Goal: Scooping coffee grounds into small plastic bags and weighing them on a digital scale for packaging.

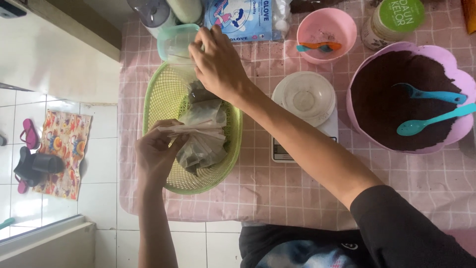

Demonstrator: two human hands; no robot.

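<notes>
My left hand (156, 154) grips a stack of thin white paper bags (196, 130) over the near-left rim of a green plastic basket (163, 94). The basket holds several clear packets filled with dark powder (203, 149). My right hand (218, 62) reaches across the basket's far side, with its fingers on a pale green plastic container (176, 42) standing just behind the basket. Whether the fingers grip the container or only touch it is unclear.
A white kitchen scale with a clear lid (305, 101) stands to the right of the basket. A large pink bowl of dark powder (458, 79) holds two teal spoons. Behind are a small pink bowl (327, 30), a green-lidded jar (394, 20) and a glove box (243, 20). Tiled floor lies to the left.
</notes>
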